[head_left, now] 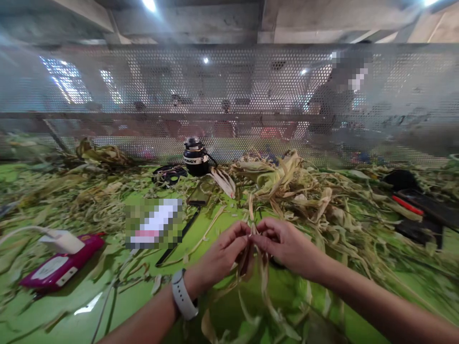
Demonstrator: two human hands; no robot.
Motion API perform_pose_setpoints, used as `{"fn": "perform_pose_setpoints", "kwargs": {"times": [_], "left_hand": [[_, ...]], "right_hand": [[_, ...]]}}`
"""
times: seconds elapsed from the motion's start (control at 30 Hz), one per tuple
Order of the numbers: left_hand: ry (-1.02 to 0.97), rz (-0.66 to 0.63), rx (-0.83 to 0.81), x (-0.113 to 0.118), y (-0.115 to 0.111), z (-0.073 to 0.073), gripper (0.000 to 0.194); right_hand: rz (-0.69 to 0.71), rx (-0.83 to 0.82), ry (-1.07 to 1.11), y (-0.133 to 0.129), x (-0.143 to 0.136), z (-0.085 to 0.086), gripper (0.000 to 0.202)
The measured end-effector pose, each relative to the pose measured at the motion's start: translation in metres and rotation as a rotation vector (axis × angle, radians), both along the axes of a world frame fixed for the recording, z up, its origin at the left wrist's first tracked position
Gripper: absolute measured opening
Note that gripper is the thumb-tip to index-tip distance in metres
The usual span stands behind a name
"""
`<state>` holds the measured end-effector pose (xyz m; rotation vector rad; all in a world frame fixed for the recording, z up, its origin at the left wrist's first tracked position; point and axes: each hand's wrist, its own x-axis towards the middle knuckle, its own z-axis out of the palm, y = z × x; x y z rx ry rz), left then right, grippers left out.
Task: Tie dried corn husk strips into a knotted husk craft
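My left hand (pixel 231 246) and my right hand (pixel 278 239) meet at the middle, fingers closed in a pinch on dried corn husk strips (pixel 264 286). Part of the bundle sticks up above my fingertips, and long strips hang down below them. Something dark reddish sits among the strips under my left fingers; I cannot make out what it is. A light-coloured watch is on my left wrist. Just beyond my hands lies a heap of dry corn husks (pixel 276 177). A husk bundle with a pinkish tip (pixel 226 184) lies left of that heap.
A green table (pixel 132 306) carries scattered husk strips. At left are a magenta power strip (pixel 60 263) with a white charger and a blurred-out phone-like object (pixel 154 224). A black jar (pixel 196 157) stands at the back before a perforated metal screen (pixel 215 95). Dark items (pixel 423 205) lie right.
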<state>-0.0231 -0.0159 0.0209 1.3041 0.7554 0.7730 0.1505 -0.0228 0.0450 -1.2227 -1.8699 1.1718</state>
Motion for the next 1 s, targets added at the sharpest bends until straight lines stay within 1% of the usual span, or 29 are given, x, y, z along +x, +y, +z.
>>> {"fn": "perform_pose_setpoints", "kwargs": {"times": [0.1, 0.23, 0.37, 0.43, 0.5, 0.53, 0.57, 0.6, 0.67, 0.73, 0.8, 0.83, 0.9, 1.0], "left_hand": [[0.043, -0.006, 0.085, -0.002, 0.002, 0.002, 0.013], [0.039, -0.044, 0.041, -0.007, 0.004, 0.001, 0.011], [-0.056, -0.041, -0.003, -0.008, 0.005, -0.003, 0.015], [-0.082, -0.024, 0.010, -0.007, 0.006, -0.005, 0.019], [-0.074, -0.021, 0.018, -0.006, 0.007, -0.007, 0.023], [-0.077, -0.026, 0.004, -0.005, 0.007, -0.007, 0.025], [-0.093, -0.037, -0.024, -0.005, 0.008, -0.007, 0.026], [-0.124, -0.050, -0.062, -0.005, 0.008, -0.007, 0.026], [-0.203, -0.081, -0.145, -0.005, 0.009, -0.007, 0.025], [-0.260, -0.101, -0.216, -0.006, 0.010, -0.007, 0.023], [-0.284, -0.110, -0.270, -0.005, 0.009, -0.007, 0.023], [-0.289, -0.106, -0.284, -0.005, 0.009, -0.007, 0.024], [-0.281, -0.104, -0.288, -0.004, 0.009, -0.008, 0.024], [-0.247, -0.128, -0.262, -0.003, 0.009, -0.009, 0.024]], "right_hand": [[0.010, -0.027, 0.045, 0.003, 0.002, -0.001, 0.025], [0.040, -0.110, 0.095, 0.007, 0.005, 0.000, 0.028], [0.045, -0.225, 0.167, 0.006, 0.005, 0.001, 0.031], [0.047, -0.227, 0.168, 0.005, 0.005, 0.001, 0.030], [0.056, -0.163, 0.101, 0.005, 0.005, 0.001, 0.025], [0.055, -0.085, 0.036, 0.005, 0.006, -0.001, 0.022], [0.049, 0.028, -0.052, 0.005, 0.007, -0.003, 0.020], [0.039, 0.175, -0.160, 0.006, 0.008, -0.005, 0.019], [0.030, 0.524, -0.400, 0.006, 0.011, -0.011, 0.026], [0.055, 0.854, -0.599, 0.007, 0.014, -0.016, 0.037], [0.093, 1.103, -0.715, 0.006, 0.017, -0.017, 0.040], [0.114, 1.188, -0.747, 0.006, 0.018, -0.016, 0.038], [0.156, 1.292, -0.777, 0.005, 0.018, -0.012, 0.032], [0.226, 1.341, -0.776, 0.005, 0.018, -0.006, 0.026]]}}
